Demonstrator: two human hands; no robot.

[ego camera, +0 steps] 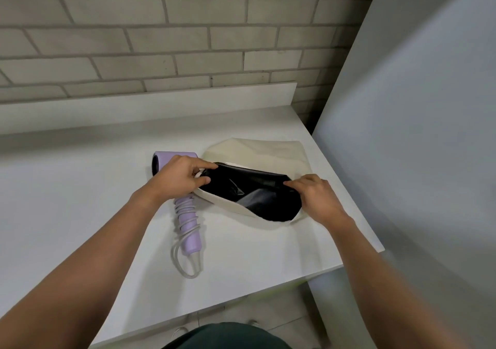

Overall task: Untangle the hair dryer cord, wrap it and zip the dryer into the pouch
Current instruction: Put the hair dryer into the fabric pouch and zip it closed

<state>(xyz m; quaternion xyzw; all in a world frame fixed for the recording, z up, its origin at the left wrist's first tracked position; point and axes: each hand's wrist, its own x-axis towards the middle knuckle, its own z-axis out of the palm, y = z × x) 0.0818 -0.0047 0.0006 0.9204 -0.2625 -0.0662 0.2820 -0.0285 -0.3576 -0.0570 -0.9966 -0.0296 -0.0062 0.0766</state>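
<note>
**Q:** so where is the hair dryer (189,230) laid vs the pouch (268,155)?

**A:** It's laid just left of it, handle pointed toward the person, cord (185,265) wound round the handle. The pouch mouth is pinched at both ends and held open by the left hand (178,178) and right hand (316,197). The left hand is nearer, so it's probably the one to be used for the dryer.

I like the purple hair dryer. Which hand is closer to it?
Left. The left hand lies over the hair dryer, hiding part of it, and pinches the pouch there. The right hand pinches the pouch at its other end, apart from the dryer.
</note>
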